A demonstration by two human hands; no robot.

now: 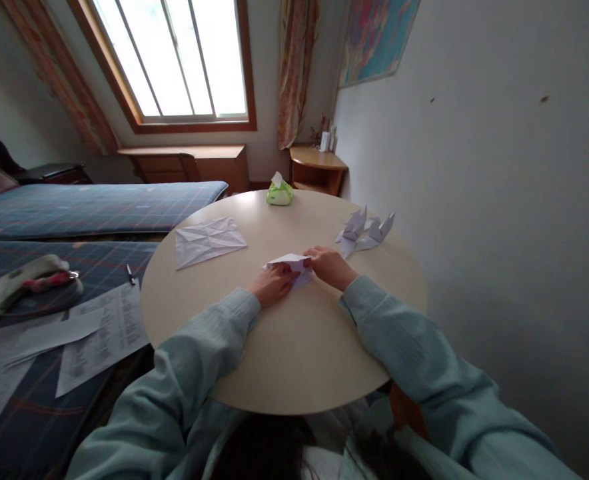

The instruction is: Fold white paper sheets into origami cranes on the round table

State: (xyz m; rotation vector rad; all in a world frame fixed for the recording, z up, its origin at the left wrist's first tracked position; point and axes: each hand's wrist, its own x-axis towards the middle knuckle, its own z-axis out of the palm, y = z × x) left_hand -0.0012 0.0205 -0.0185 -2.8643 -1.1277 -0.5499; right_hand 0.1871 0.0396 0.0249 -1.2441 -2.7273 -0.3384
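Note:
A partly folded sheet of white paper (290, 261) is between my hands at the middle of the round table (294, 360). My left hand (273, 284) is on its near left part, with the fingers bent over the paper. At its right end, my right hand (328, 265) pinches the edge between thumb and fingers. Some of the lower folds are hidden under my hands. To the right stand white folded paper figures (357, 230) with pointed tips. A creased white sheet (209, 240) lies opened out at the left.
A green tissue pack (279, 192) stands at the table's far edge. Left of the table, a bed (99, 203) holds printed sheets (104, 333), a pen (130, 275) and a pale pouch (24, 287). The wall (499, 220) is close on the right.

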